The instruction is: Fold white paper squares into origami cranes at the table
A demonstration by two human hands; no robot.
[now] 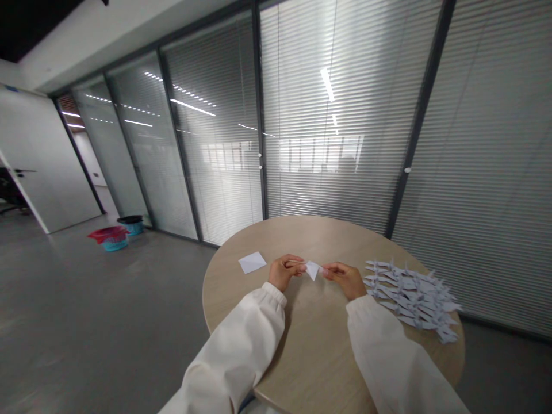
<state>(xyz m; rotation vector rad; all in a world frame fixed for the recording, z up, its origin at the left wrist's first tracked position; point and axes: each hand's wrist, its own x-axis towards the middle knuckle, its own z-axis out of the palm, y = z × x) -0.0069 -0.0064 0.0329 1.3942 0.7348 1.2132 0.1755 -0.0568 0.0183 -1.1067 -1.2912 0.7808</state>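
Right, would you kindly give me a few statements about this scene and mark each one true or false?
1. The left hand and right hand both hold a small folded white paper. True.
2. A square of white paper lies on the table, apart from both hands. True.
3. The table is rectangular. False: it is round, with a light wood top.
4. The paper cranes lie to the left of the left hand. False: the pile of paper cranes lies to the right of the right hand.
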